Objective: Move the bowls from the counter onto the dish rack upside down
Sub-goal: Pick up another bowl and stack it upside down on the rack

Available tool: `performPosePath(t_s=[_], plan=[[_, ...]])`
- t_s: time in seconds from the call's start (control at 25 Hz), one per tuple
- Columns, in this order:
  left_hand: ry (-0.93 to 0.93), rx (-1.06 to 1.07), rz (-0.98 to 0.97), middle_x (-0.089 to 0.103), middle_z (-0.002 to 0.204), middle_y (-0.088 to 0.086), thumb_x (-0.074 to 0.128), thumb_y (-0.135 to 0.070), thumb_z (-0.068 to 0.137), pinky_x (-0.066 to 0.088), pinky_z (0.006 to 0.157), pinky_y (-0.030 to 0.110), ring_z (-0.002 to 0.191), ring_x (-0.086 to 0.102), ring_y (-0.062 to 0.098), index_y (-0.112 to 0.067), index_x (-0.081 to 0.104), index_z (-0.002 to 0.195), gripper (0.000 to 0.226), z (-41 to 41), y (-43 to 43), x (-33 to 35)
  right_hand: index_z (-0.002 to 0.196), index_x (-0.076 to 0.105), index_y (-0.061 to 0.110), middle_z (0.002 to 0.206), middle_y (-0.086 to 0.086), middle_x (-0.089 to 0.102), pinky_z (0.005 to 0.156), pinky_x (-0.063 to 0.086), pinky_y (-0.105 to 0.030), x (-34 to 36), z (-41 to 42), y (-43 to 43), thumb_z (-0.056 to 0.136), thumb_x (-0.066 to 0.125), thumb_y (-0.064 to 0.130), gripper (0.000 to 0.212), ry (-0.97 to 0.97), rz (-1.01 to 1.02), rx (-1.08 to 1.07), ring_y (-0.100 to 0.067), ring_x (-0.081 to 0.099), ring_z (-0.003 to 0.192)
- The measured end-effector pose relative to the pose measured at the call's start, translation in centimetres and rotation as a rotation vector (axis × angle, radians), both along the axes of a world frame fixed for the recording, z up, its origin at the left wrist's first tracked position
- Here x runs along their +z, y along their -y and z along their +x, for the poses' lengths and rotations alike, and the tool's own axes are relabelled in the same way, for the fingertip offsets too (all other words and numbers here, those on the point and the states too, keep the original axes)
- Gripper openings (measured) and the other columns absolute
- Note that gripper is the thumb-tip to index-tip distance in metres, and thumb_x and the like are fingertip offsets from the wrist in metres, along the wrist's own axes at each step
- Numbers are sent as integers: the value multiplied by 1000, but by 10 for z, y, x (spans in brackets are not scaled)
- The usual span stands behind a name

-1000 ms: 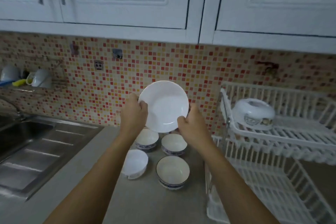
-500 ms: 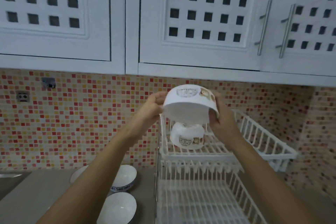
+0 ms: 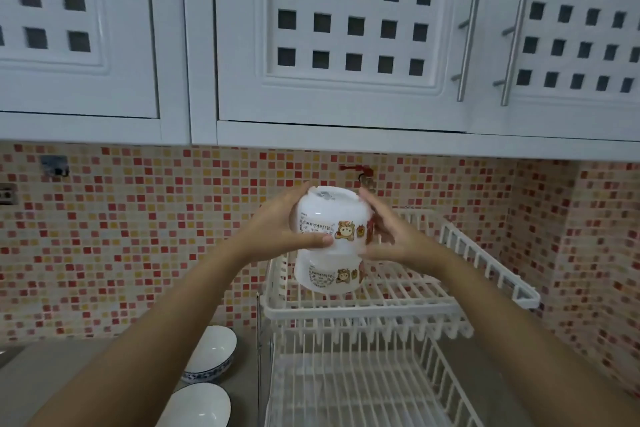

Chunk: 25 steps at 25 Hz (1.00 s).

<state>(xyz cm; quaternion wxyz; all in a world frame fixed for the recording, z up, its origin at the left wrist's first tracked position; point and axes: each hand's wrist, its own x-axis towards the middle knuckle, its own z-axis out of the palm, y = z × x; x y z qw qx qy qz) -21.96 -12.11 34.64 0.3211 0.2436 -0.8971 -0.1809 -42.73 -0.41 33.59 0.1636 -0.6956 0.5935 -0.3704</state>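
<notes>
I had the left hand [image 3: 294, 230] and right hand [image 3: 388, 236] clasped around the inverted white bowl [image 3: 329, 218], just above another on the dish rack's [image 3: 485, 263] upper tier; it looked light, smooth-glazed and breakable, best gripped by its sides.

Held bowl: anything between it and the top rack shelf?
Yes, head view: another upside-down bowl sits on the top shelf, directly under the held bowl.
</notes>
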Motion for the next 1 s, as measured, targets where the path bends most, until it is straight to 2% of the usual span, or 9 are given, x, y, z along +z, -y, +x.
performPosePath(t_s=[0.08, 0.2, 0.32, 0.44, 0.52, 0.6, 0.8, 0.88, 1.0], plan=[[36, 16, 4, 39, 148, -1, 70, -72, 56, 43, 105, 47, 130, 44, 21, -27, 23, 147, 112, -12, 8, -7, 150, 2, 34, 159, 10, 8, 116, 28, -41, 1, -7, 13, 71, 70, 59, 107, -133, 23, -100, -14, 20, 144], [127, 65, 30, 24, 156, 0, 68, -74, 56, 34, 112, 50, 140, 31, 24, -28, 13, 149, 118, -30, 20, -18, 151, -1, 27, 160, 7, 5, 116, 23, -36, -3, -14, 34, 78, 63, 57, 102, -356, 26, -135, -15, 15, 145], [208, 86, 58, 24, 154, 2, 74, -62, 62, 33, 112, 44, 138, 31, 26, -24, 12, 149, 113, -43, 26, -22, 148, 8, 31, 155, 7, 18, 109, 34, -35, -15, -26, 49, 79, 66, 53, 92, -358, 56, -87, -16, 29, 138], [303, 119, 77, 21, 155, 6, 76, -48, 70, 32, 109, 39, 138, 30, 29, -16, 7, 150, 110, -56, 30, -27, 149, 4, 30, 156, 14, 8, 112, 32, -36, -25, -36, 58, 81, 66, 50, 95, -384, 112, -72, -12, 26, 137], [381, 143, 76, 23, 156, 8, 75, -49, 70, 30, 110, 39, 139, 29, 28, -14, 5, 151, 112, -62, 34, -30, 150, 0, 29, 158, 14, 0, 115, 27, -39, -32, -40, 65, 79, 67, 52, 100, -406, 150, -80, -12, 20, 140], [445, 165, 81, 26, 155, 8, 74, -53, 69, 30, 111, 40, 139, 30, 28, -13, 5, 150, 114, -65, 38, -33, 150, 2, 30, 159, 7, 7, 114, 31, -42, -38, -42, 71, 76, 67, 57, 102, -415, 192, -111, -18, 24, 141], [578, 204, 64, 34, 148, 9, 72, -58, 68, 37, 105, 39, 131, 39, 28, -10, 23, 144, 102, -73, 42, -41, 150, 2, 24, 159, 1, 10, 113, 30, -42, -49, -42, 79, 78, 67, 53, 102, -450, 267, -128, -22, 24, 142], [602, 217, 58, 29, 150, 10, 71, -62, 65, 38, 105, 39, 131, 38, 29, -8, 22, 145, 109, -75, 45, -42, 151, 1, 20, 159, 0, 10, 112, 30, -39, -44, -41, 79, 80, 67, 49, 101, -481, 277, -128, -23, 25, 141], [656, 199, 47, 5, 160, 9, 71, -63, 64, 27, 116, 43, 144, 21, 30, -7, 0, 150, 124, -74, 45, -40, 151, -5, 17, 161, 1, -5, 118, 21, -40, -36, -41, 72, 81, 66, 49, 105, -549, 297, -143, -21, 11, 147]])
